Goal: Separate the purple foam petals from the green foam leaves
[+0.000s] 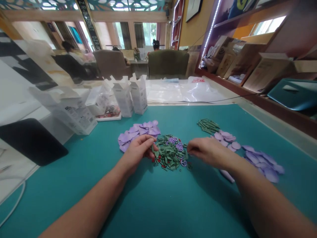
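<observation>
A heap of small green, purple and red plastic pieces (170,153) lies on the teal mat (158,198) in front of me. My left hand (138,150) rests at the heap's left edge, fingers curled and pinched on a small green piece. My right hand (210,152) is at the heap's right edge, its fingers bunched together at the pieces; what they hold is hidden. A pile of purple petals (138,132) lies just behind my left hand. More purple petals (257,160) spread to the right of my right hand.
A bundle of green stems (208,125) lies behind the right petals. White cartons (131,94) and clear bags stand at the back left, with a black pad (29,140) at the left edge. Shelves with boxes (262,69) line the right. People sit at the far desks.
</observation>
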### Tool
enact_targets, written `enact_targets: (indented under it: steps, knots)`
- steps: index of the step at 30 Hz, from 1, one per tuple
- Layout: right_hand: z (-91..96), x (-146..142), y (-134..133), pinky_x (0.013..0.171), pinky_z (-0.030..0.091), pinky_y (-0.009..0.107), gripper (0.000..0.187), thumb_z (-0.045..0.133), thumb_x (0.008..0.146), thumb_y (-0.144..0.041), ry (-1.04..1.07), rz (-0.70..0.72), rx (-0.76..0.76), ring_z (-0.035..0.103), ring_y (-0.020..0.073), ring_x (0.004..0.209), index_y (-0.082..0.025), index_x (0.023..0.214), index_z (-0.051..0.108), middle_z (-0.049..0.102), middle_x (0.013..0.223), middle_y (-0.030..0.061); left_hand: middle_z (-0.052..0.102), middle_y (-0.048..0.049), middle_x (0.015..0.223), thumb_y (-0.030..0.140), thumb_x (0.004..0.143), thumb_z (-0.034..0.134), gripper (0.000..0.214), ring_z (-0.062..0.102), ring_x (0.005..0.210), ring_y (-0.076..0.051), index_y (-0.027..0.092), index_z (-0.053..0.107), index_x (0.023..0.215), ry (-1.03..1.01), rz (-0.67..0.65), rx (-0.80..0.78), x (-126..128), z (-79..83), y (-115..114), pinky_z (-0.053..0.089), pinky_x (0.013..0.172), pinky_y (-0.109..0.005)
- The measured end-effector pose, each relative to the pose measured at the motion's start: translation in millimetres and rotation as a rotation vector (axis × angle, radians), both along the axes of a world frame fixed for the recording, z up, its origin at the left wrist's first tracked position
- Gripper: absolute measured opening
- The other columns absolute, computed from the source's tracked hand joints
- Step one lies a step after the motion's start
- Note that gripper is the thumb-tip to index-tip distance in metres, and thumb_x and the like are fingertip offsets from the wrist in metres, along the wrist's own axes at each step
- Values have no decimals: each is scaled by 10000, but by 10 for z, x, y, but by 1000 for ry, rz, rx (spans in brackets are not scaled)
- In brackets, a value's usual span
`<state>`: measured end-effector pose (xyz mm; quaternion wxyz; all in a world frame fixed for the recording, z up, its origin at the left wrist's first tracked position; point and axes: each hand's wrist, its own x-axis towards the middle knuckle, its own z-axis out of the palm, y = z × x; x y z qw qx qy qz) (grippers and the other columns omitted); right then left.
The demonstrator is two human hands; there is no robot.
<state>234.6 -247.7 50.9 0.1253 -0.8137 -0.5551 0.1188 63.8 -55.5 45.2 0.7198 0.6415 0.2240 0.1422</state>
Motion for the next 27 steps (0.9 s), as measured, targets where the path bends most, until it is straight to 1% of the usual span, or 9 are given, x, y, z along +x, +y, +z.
enact_targets:
  steps: [2, 3, 7, 14, 20, 23, 25, 27]
  knots:
    - [-14, -46, -35, 611, 379, 254, 171, 544, 832, -154, -6, 20, -102, 640, 182, 748, -234, 811, 693, 721, 837, 19, 659, 5, 682, 458, 659, 753, 410, 554, 458, -78, 142, 595, 866, 20, -10, 20, -3, -4, -2, 456, 481, -205]
    - [-29, -68, -46, 608, 374, 255, 162, 558, 838, -165, -11, 22, -130, 645, 188, 756, -236, 813, 701, 724, 844, 21, 657, 3, 687, 459, 665, 746, 405, 553, 464, -77, 139, 602, 867, 27, -12, 31, -4, -8, -4, 455, 489, -208]
    - [-101, -126, -48, 599, 356, 263, 159, 574, 861, -186, -67, -19, -187, 659, 209, 797, -244, 840, 720, 734, 867, 27, 654, -6, 691, 462, 685, 730, 384, 541, 477, -80, 138, 619, 859, 46, -21, 64, -5, -33, -12, 441, 504, -221]
    - [-161, -145, 13, 554, 299, 275, 191, 552, 847, -165, -166, -49, -282, 666, 227, 774, -234, 868, 729, 739, 865, 65, 654, -14, 696, 461, 717, 702, 363, 537, 486, -89, 142, 623, 871, 65, -52, 106, 2, -54, 0, 419, 521, -233]
    - [-193, -211, 58, 541, 294, 283, 204, 517, 828, -140, -217, -50, -278, 670, 226, 759, -204, 852, 709, 729, 859, 98, 663, -28, 708, 455, 743, 680, 344, 539, 505, -103, 148, 625, 887, 81, -98, 148, -3, -83, -21, 408, 541, -250]
    - [-206, -219, 64, 530, 275, 293, 193, 504, 811, -124, -223, -44, -257, 668, 230, 741, -189, 812, 686, 721, 836, 108, 662, -29, 712, 453, 747, 676, 332, 541, 512, -108, 152, 628, 880, 93, -116, 159, -4, -93, -35, 400, 541, -253]
    - [-190, -201, 46, 533, 270, 296, 169, 512, 787, -119, -203, -50, -215, 655, 223, 726, -187, 778, 666, 717, 826, 100, 660, -28, 713, 452, 749, 674, 329, 545, 518, -111, 154, 629, 881, 102, -126, 167, -2, -98, -37, 403, 547, -257]
    - [-142, -175, 4, 541, 284, 287, 139, 532, 758, -117, -132, -63, -145, 624, 198, 690, -196, 745, 645, 705, 784, 70, 659, -27, 714, 452, 753, 670, 329, 549, 523, -114, 154, 631, 886, 107, -132, 176, 0, -102, -34, 409, 553, -261]
